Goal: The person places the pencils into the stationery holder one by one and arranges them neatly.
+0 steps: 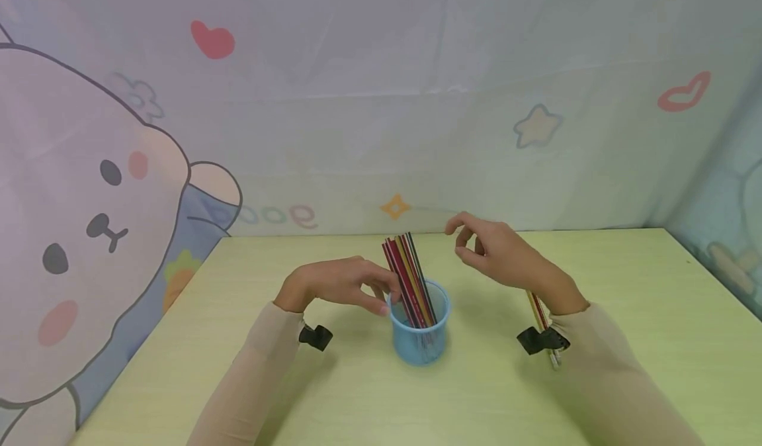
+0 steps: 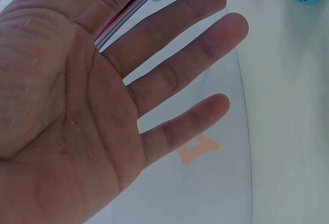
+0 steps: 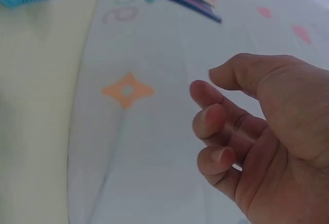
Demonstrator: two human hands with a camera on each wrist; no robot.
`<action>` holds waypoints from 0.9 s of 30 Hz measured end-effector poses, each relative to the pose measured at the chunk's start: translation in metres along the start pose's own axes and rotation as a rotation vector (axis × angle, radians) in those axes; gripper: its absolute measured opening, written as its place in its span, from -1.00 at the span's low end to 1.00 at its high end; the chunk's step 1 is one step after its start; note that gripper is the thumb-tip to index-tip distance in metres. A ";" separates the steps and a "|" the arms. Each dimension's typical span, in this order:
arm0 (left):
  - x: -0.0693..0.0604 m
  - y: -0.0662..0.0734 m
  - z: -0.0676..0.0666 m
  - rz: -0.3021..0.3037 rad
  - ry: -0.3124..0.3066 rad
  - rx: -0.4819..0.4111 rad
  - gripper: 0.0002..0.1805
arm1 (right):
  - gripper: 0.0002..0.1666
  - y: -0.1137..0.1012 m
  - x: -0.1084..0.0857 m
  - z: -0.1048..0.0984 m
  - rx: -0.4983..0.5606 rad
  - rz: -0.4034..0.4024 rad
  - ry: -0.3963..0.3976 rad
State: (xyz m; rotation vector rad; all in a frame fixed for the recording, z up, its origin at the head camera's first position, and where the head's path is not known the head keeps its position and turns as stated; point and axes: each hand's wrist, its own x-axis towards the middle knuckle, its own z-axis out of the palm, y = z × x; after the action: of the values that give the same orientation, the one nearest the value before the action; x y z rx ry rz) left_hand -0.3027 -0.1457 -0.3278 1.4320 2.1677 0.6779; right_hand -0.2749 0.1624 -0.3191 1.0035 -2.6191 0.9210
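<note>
A light-blue mesh pencil cup point(image 1: 419, 347) stands upright on the table with several slim pencils point(image 1: 409, 280) in it, dark red, yellow and black, leaning to the left. At the cup's left rim, my left hand point(image 1: 345, 282) pinches the edge between thumb and index finger. Its other fingers point(image 2: 190, 54) reach out straight in the left wrist view. Off to the right and above the table, my right hand point(image 1: 497, 251) hovers with loosely bent fingers and holds nothing. A few more pencils point(image 1: 538, 310) lie under the right wrist, partly hidden by it.
The pale yellow-green table point(image 1: 476, 400) ends at the back against a printed cloth point(image 1: 357, 135) with hearts, a star and a large cartoon bear. More cloth point(image 1: 732, 234) hangs along the right side. Black straps point(image 1: 315, 337) sit at both wrists.
</note>
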 end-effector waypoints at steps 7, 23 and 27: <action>-0.001 0.000 0.000 -0.006 -0.003 0.009 -0.81 | -0.74 0.019 -0.009 -0.021 -0.010 0.133 -0.061; 0.000 0.001 0.000 -0.016 0.001 -0.006 -0.83 | -0.79 0.070 -0.033 -0.032 0.026 0.357 -0.329; 0.000 0.000 0.000 -0.006 0.001 -0.008 -0.82 | -0.80 0.076 -0.037 -0.032 -0.013 0.422 -0.409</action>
State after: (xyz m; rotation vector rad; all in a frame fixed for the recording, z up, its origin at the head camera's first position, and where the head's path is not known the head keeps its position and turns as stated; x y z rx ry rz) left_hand -0.3027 -0.1458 -0.3283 1.4211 2.1673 0.6845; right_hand -0.2982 0.2464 -0.3446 0.7047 -3.2616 0.8458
